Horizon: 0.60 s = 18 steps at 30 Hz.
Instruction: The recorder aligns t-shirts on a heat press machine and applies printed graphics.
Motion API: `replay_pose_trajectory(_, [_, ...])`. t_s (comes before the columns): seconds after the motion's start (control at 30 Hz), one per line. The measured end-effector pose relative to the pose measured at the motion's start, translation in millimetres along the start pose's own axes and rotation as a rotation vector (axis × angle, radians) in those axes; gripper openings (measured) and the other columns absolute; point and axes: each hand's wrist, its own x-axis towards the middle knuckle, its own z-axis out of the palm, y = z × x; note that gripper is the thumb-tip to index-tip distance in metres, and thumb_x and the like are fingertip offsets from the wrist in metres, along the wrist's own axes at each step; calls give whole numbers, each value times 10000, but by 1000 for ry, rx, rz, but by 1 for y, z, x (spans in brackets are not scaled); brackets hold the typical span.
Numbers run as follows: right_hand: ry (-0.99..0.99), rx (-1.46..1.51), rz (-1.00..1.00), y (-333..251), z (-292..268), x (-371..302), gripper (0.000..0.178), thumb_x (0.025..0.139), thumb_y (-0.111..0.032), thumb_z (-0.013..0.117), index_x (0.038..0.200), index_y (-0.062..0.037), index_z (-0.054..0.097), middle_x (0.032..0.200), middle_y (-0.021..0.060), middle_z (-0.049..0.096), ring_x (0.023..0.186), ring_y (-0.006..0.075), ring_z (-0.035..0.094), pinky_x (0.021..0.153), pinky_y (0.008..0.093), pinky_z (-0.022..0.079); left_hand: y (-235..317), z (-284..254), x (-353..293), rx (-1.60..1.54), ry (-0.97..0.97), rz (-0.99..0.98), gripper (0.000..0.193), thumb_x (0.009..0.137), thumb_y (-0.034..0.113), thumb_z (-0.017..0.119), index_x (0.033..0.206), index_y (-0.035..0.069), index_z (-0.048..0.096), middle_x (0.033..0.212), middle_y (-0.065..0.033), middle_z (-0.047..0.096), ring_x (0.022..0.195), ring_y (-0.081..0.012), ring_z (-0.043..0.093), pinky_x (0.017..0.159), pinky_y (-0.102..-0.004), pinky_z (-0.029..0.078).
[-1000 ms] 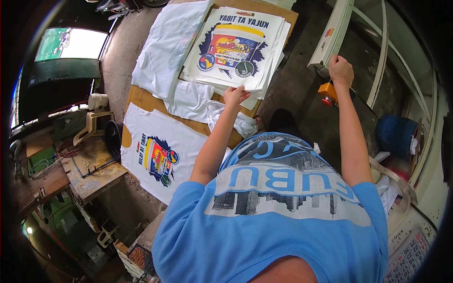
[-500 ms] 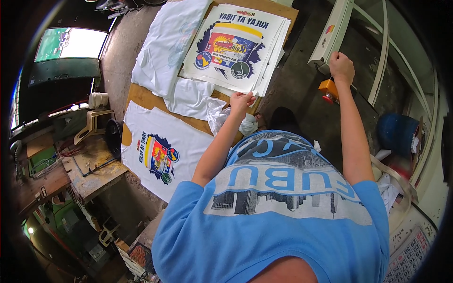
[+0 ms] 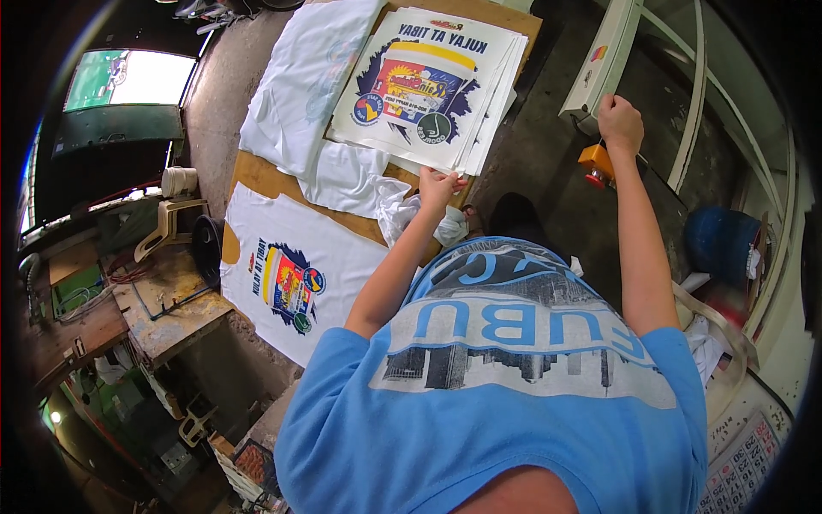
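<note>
My left hand is closed in a pinch at the near corner of a stack of printed transfer sheets. The top sheet carries a mirrored picture of a paint bucket. My right hand makes a fist beside the near end of a long white machine arm; whatever it grips is hidden by the fingers. Just below that fist hangs an orange box with a red button. Left of the sheets lie folded white shirts and a crumpled white cloth.
A white T-shirt with a bucket print hangs over the near end of the wooden table. Farther left are a beige plastic chair and a worn workbench. At right stand a blue drum and a curved white frame.
</note>
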Motion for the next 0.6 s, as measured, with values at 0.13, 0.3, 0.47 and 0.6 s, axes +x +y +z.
replay_pose_trajectory(0.13, [12,5,5,1,1,0,384,803,-337,377,790,-62,645,790,209,611,759,390,588,687,456,479,4,-1,-4,48,-4,-23,433,770,-68,557,1078,-54,254,890,-229,547,770,-282,628,628,-321,540])
replay_pose_trajectory(0.3, [-1,-11,5,0,1,-1,384,804,-340,377,791,-64,645,791,205,613,759,389,588,684,453,480,10,-5,-8,207,-18,-20,471,745,14,612,1080,-40,286,887,-193,553,730,-252,624,601,-302,521])
replay_pose_trajectory(0.47, [-6,-3,4,-5,-1,-1,381,804,-340,374,799,-74,646,796,202,614,763,389,587,689,456,477,1,-31,5,706,381,327,491,746,169,642,1080,-36,346,863,-145,543,667,-202,606,494,-275,486])
replay_pose_trajectory(0.6, [-1,-17,22,2,1,1,378,803,-338,374,801,-76,647,799,201,615,769,388,588,694,457,475,21,-9,9,279,241,25,502,747,174,643,1097,-30,347,877,-139,547,659,-201,599,467,-301,469])
